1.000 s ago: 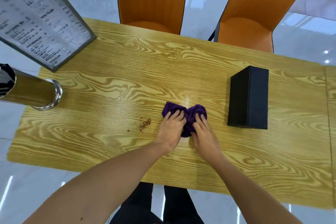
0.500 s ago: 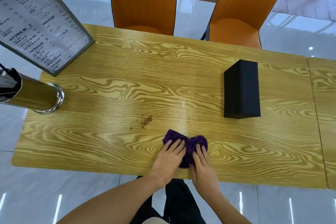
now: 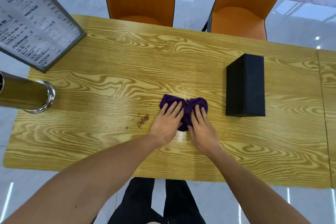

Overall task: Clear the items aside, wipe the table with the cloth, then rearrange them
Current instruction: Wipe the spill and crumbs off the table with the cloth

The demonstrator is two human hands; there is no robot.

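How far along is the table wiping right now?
Done: the black rectangular box, framed menu stand and metal cylinder sit aside. In hand: left hand and right hand press the purple cloth. Left: the brown crumbs, then rearranging.

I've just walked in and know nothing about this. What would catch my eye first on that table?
Probably the purple cloth mid-table, pressed flat under the left hand and right hand. Just left of it lies a small scatter of brown crumbs, not yet wiped. A black box stands to the right, and a menu stand and metal cylinder sit at the left edge.
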